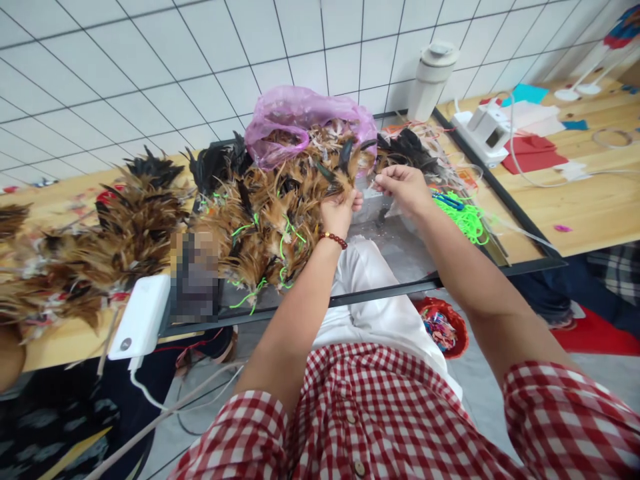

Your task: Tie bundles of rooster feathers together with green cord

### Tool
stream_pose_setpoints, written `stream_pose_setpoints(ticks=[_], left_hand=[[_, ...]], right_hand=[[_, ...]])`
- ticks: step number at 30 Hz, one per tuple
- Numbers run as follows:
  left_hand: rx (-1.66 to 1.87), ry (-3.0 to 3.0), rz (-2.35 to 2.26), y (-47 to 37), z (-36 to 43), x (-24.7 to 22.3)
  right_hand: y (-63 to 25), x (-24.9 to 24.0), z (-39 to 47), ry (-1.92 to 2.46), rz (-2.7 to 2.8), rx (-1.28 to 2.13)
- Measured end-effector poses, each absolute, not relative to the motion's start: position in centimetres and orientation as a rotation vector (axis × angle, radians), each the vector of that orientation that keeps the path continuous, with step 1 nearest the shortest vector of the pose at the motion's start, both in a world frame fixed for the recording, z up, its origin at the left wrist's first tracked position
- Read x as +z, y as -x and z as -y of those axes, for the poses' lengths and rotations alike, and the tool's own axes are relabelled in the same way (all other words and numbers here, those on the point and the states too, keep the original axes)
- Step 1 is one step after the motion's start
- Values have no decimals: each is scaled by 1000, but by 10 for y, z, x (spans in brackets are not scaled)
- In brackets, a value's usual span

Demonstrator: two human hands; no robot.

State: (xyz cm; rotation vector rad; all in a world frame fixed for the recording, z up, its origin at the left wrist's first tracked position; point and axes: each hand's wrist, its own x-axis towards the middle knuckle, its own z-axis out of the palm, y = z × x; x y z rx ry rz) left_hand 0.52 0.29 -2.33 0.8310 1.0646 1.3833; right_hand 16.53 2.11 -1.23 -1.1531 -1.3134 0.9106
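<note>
The left hand (340, 215) is holding a brown-and-black feather bunch (344, 175) before the translucent pink plastic bag (300, 110), apparently keeping its base accessible to the right hand (406, 191), whose fingers are pinching narrowly, contents indiscernible.

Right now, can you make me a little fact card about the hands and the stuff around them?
Left hand: holding a brown-and-black feather bunch
Right hand: fingertips pinched together; anything between them is too small to tell
Bag: thin, crinkly pink plastic bag, brown feathers at its opening
Cup: tall white lidded tumbler, upright by the white tiled wall
String: tangled bright green cord, in the black-rimmed tray
</note>
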Motion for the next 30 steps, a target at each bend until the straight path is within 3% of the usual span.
stream_pose_setpoints(ticks=[17,24,30], left_hand=[[1101,-898,-1102,-8,4,-20],[1262,-693,-1051,-6,3,-15],[1295,-684,-1047,-5,2,-16]], right_hand=[[-161,-8,-16,1095,1531,721],[-226,-7,-23,1506,1670,180],[-228,-20,-25,1782,1742,223]])
